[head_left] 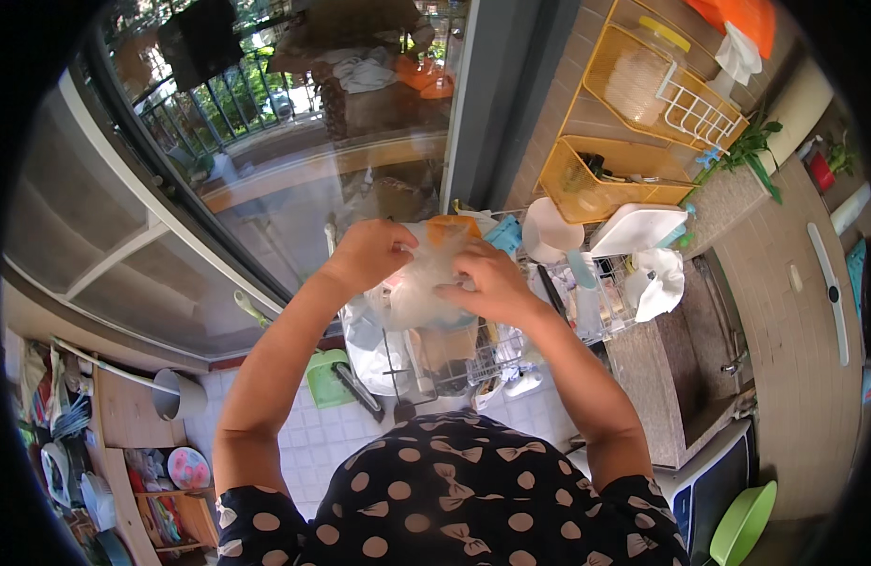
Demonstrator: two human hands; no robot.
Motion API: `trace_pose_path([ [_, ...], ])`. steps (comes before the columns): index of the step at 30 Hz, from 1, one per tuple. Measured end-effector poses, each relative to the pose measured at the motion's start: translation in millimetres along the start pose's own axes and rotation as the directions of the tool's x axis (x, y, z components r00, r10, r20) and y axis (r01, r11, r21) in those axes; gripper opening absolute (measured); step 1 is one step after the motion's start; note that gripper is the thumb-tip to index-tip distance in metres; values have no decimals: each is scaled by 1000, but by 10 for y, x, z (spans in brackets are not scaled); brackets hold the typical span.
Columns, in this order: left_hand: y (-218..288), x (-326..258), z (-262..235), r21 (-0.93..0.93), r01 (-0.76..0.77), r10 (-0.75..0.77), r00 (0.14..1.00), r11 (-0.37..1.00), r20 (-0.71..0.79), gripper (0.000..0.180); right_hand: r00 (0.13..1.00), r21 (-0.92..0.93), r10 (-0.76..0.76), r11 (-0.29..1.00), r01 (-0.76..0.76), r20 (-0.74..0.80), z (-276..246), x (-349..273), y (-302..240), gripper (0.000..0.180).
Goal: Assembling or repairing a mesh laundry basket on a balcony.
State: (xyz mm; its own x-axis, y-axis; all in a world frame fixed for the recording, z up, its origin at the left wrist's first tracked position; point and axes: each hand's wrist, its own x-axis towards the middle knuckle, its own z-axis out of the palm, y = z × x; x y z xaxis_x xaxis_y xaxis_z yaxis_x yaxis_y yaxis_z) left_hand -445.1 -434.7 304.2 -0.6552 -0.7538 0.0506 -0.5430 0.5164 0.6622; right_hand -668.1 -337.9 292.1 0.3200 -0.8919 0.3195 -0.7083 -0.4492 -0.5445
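Note:
A thin, cloudy translucent plastic bag [421, 297] hangs between my hands over a wire rack. My left hand [371, 253] has its fingers curled and pinched at the bag's upper left edge. On the bag's right side, my right hand [492, 283] grips the film between thumb and fingers. An orange patch [452, 228] shows at the top of the bag; I cannot tell whether it is printed on it or lies behind. What the bag contains, if anything, is blurred by the film.
The wire rack [601, 325] carries a pale cup [552, 232], a white tray [640, 229] and a crumpled white bag [654, 283]. Yellow baskets [586, 189] hang on the wall above. A stone sink [714, 349] stands right; a glass door [294, 160] rises ahead. A green dustpan [329, 379] lies on the floor.

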Motion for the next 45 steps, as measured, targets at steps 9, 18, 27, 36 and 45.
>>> trace_pose_path([
  [9,-69,141,124,191,-10,65,956,982,-285,16,982,-250,-132,964,95,-136,104,-23,-33,17],
  [18,-1122,434,460,-440,69,-327,773,895,-543,15,940,-292,-335,907,303,-65,257,-374,196,9],
  [27,-833,376,440,-769,-52,-420,813,637,-403,4,945,48,-165,981,186,-283,232,-452,266,13],
  [36,-915,354,563,-844,44,-594,730,535,-338,8,953,174,-57,978,113,-297,377,-509,319,15],
  [45,-553,20,448,-809,-183,-392,801,559,-452,13,747,974,639,-218,-56,186,301,-377,550,12],
])
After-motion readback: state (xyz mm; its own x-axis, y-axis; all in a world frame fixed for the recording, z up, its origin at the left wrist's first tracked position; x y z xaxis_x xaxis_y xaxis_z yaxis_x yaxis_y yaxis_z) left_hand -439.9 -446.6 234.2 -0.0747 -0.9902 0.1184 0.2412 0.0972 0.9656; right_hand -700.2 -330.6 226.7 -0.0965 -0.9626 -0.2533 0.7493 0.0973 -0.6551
